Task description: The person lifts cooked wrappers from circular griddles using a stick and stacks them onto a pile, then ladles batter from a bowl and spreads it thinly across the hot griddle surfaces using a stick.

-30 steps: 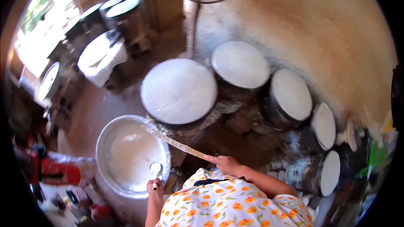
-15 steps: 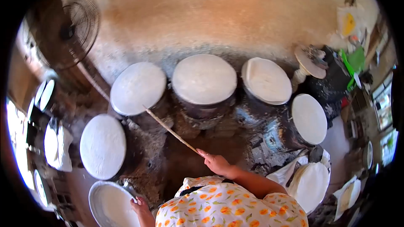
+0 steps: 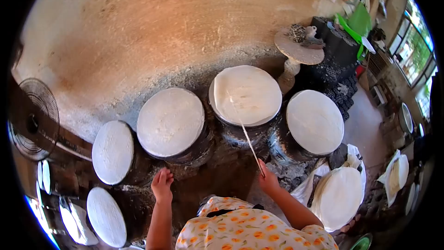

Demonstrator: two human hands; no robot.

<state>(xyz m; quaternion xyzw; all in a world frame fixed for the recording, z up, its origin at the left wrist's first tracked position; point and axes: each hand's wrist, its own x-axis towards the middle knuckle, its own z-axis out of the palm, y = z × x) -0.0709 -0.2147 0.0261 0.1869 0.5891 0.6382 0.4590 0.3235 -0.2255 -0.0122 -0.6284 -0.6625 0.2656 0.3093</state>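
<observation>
My right hand (image 3: pixel 269 179) is closed around the lower end of a thin wooden stick (image 3: pixel 249 143). The stick slants up and left, its far tip over a round white-topped drum (image 3: pixel 254 95). A thin pale sheet lies on that top, folded or overlapping near its left edge. My left hand (image 3: pixel 162 184) is raised in the air with loosely curled fingers, and I see nothing in it. It is nearest to another white-topped drum (image 3: pixel 171 122), just below its front edge.
More white-topped drums (image 3: pixel 315 122) curve around me. A stack of round white sheets (image 3: pixel 340 199) stands at lower right. Behind are a small round pedestal (image 3: pixel 298 51), dark cylindrical blocks (image 3: pixel 337 41) and a green dustpan-like item (image 3: pixel 360 22). A fan (image 3: pixel 33 118) is at left.
My view has turned right. The stick has moved from the left drum to the drum with the loose sheet. My left hand has left the basin's rim and risen.
</observation>
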